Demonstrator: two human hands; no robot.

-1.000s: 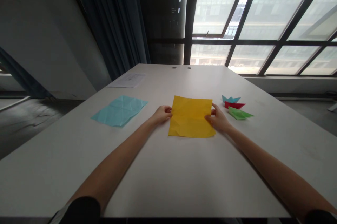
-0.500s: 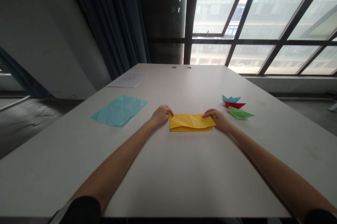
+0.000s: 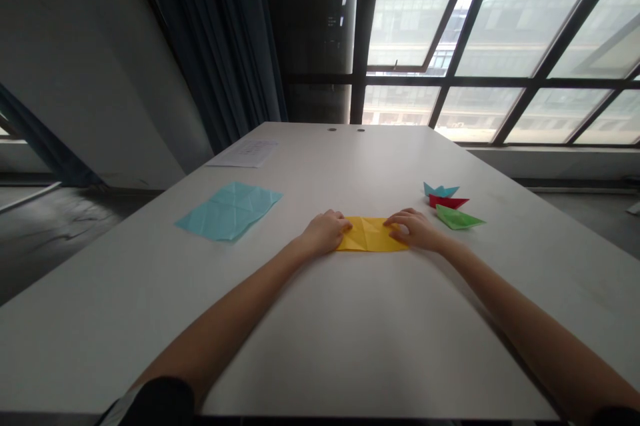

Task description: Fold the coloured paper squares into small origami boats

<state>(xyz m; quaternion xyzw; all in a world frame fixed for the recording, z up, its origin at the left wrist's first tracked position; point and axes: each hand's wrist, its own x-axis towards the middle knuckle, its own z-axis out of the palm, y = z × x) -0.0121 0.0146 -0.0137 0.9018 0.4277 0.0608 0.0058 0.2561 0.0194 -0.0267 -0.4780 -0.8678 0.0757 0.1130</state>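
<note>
A sheet of yellow paper (image 3: 369, 235), folded into a creased strip, lies on the white table in front of me. My left hand (image 3: 326, 231) covers its left end, fingers bunched together against the paper. Over the right end rests my right hand (image 3: 416, 229), its fingers stretched onto the paper and the thumb apart from them. The undersides of both hands are hidden. Just beyond my right hand stand three small folded paper boats: a green boat (image 3: 456, 218), a red boat (image 3: 447, 203) and a blue boat (image 3: 440, 191).
To the left lies an unfolded light-blue sheet (image 3: 230, 211) with fold creases. A printed white page (image 3: 244, 153) is farther back, near the left edge of the white table (image 3: 350, 333). Dark curtains (image 3: 220, 39) and large windows stand behind the table.
My left hand has moved right, farther over the yellow paper. The paper's raised front edge has been pressed down, and the gap between its layers has closed. My right hand's fingers have spread.
</note>
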